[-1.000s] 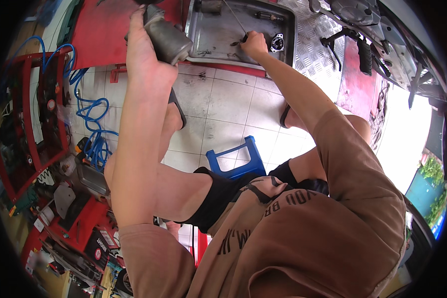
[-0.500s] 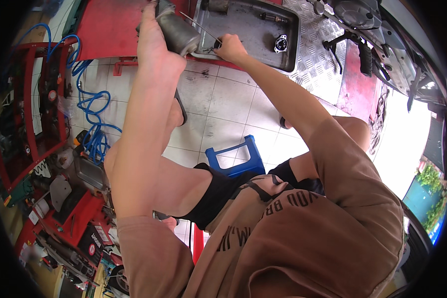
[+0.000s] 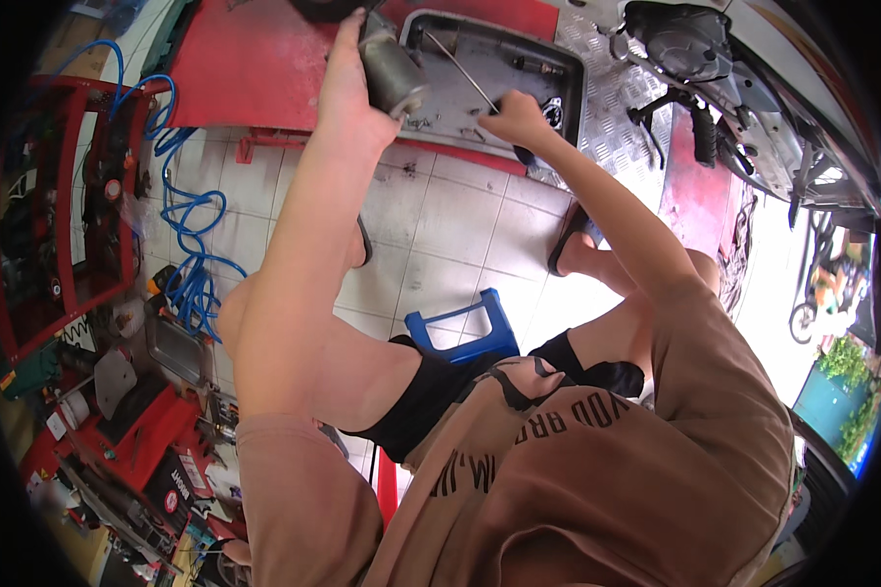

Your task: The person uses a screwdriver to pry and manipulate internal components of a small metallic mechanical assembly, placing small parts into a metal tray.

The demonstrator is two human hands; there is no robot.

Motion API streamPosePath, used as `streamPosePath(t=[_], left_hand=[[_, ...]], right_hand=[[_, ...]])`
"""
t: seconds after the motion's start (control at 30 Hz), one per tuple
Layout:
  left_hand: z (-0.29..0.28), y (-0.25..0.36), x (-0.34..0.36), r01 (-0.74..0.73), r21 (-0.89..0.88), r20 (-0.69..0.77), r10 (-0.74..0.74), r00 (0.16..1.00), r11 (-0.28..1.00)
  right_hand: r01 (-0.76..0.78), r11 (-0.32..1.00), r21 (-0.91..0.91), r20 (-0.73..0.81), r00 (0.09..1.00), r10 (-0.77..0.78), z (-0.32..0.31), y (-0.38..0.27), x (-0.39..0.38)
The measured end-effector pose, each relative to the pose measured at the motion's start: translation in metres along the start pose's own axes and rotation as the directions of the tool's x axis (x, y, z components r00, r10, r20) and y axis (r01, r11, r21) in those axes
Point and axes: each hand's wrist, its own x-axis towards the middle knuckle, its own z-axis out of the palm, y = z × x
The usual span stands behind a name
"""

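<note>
My left hand (image 3: 350, 103) is closed around a grey metal cylindrical part (image 3: 392, 78) with a fitting on its end, held over the left end of a metal tray (image 3: 578, 98). Above it is a dark object (image 3: 323, 10) cut off by the frame's edge. My right hand (image 3: 517, 122) grips a long thin screwdriver (image 3: 460, 68), its shaft pointing up-left across the tray. Inside the tray lie a shaft-like part (image 3: 536, 66) and a silver flanged piece (image 3: 553, 111), partly behind my right hand, with several small bits near the cylinder.
A red platform (image 3: 235, 59) with checker plate (image 3: 617, 88) bears the tray. A motorcycle (image 3: 685, 59) stands at right, a blue stool (image 3: 494, 333) below me. Blue hose (image 3: 191, 274), red rack (image 3: 69, 215) and cluttered tools are at left. A person on a motorbike (image 3: 827, 284) shows outside.
My right hand with the screwdriver went left, then back right. My left hand and cylinder have shifted right, and the view has shifted slightly. A motorbike with a rider has appeared outside.
</note>
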Motion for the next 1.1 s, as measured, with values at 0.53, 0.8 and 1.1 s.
streamPosePath(t=[0.53,0.8,1.1], left_hand=[[0.012,-0.014,-0.008,0.139,0.024,0.141,-0.141,0.98,0.99],[0.026,-0.008,-0.006,0.116,-0.113,0.223,-0.088,0.971,0.987],[0.015,-0.009,0.01,0.078,-0.202,0.041,-0.071,0.997,0.976]], right_hand=[[-0.141,0.788,0.599,0.218,0.976,0.008,-0.095,0.03,-0.157],[0.075,0.553,0.83,-0.091,0.996,0.001,-0.098,0.019,-0.187],[0.246,0.787,0.565,-0.139,0.969,-0.203,-0.076,0.007,-0.185]])
